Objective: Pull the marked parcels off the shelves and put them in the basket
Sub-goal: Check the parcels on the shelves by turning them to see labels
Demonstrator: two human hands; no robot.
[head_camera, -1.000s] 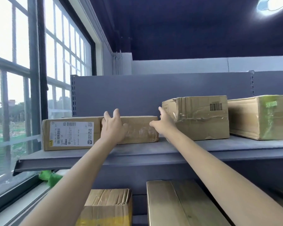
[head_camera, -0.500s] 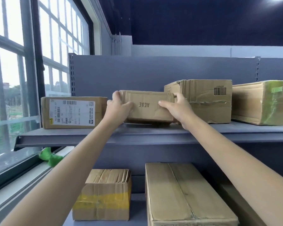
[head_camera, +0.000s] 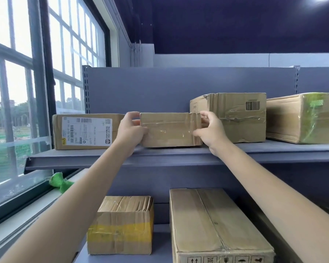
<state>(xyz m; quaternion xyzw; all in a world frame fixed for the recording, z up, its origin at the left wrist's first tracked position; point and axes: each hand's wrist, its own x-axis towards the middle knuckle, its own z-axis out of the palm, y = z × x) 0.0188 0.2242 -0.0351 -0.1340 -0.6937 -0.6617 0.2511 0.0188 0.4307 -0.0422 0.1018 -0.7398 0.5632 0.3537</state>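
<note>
A small flat cardboard parcel point(head_camera: 170, 130) with clear tape is held up on edge at the front of the upper grey shelf point(head_camera: 179, 155). My left hand point(head_camera: 130, 130) grips its left end and my right hand point(head_camera: 210, 130) grips its right end. Its taped face is toward me. Left of it stands a parcel with a white shipping label point(head_camera: 85, 131). Right of it sit a barcode box point(head_camera: 235, 116) and a box with green tape point(head_camera: 304, 118). No basket is in view.
On the lower shelf stand a box with yellow tape point(head_camera: 122, 226) and a long box point(head_camera: 217, 224). A large window point(head_camera: 17, 92) fills the left side, with a green scrap point(head_camera: 60, 182) on its sill. The shelf back panel point(head_camera: 160, 88) rises behind.
One second ago both hands reached for the flat parcel lying on the shelf. They then lifted it, and since half a second ago it has been turned, so the printed face no longer shows.
</note>
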